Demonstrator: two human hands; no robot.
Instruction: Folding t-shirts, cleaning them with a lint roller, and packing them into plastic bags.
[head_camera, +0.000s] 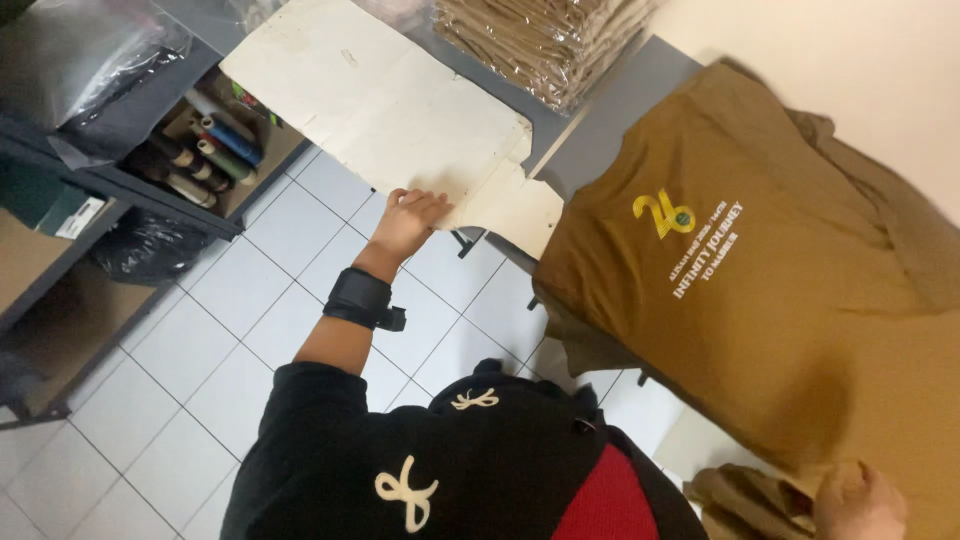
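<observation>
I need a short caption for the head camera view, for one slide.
Left hand on a pale cardboard sheet, right hand on brown cloth beside a brown T-shirt spread on the table.

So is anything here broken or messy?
Yes. The cardboard sheet under the left hand has a torn, jagged edge and overhangs the grey table. The brown shirt droops off the table edge, near the right hand.
</observation>
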